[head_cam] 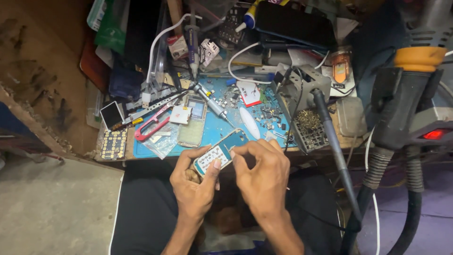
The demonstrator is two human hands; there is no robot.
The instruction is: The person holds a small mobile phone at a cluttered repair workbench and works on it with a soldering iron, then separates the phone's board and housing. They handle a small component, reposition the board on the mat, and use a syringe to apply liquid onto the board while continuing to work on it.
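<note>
While both hands (226,177) pinch a circuit board (218,153), grip closed, screwdriver (211,103), tweezers (151,109) beyond.

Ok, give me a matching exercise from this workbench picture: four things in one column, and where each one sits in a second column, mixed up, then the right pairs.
Things:
1. circuit board
2. red cutters
3. white oval piece
4. brass wool

Places:
A. in the metal stand right of the blue mat
B. on the mat, just above the right hand
C. held between both hands, the left hand underneath
D. on the mat's left part, beside the phone frame

Pairs: 1-C, 2-D, 3-B, 4-A
</note>
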